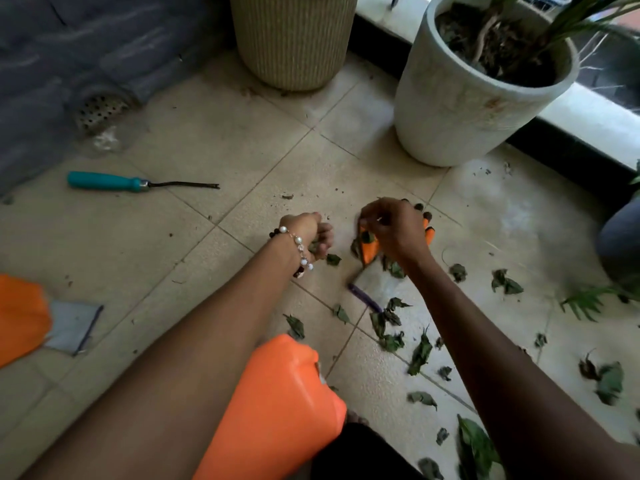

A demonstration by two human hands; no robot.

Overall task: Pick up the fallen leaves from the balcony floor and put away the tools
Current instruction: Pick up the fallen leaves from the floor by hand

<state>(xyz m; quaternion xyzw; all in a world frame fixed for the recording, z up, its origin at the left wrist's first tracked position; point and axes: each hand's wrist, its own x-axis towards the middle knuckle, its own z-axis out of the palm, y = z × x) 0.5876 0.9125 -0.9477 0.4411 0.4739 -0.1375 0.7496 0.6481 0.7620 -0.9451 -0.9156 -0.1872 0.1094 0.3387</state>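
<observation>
Reaching forward over the tiled balcony floor [214,140], both bare arms are stretching toward the scattered leaves. The left hand [308,233], wearing a beaded bracelet [298,251] at the wrist, is curling its fingers loosely around a few small green leaves; another leaf [333,259] is lying on the floor just beside it. The right hand [394,230] is bending down with its fingers curled, gripping an orange gardening glove [369,249] whose dark claw tips are showing past the knuckles; some leaf bits are bunching against the glove under the palm. A grey cuff with a purple edge [367,299] is lying on the floor below that hand.

Many fallen leaves [420,353] are lying strewn across the tiles to the right and near the lower edge. A teal-handled weeding tool [114,181] is lying on the floor well to the left, apart from both hands. A second orange glove [20,317] is sitting at the left edge. A white concrete planter [457,109] and a ribbed beige pot [294,39] are standing at the far side, and a round floor drain [100,110] is sitting near the wall.
</observation>
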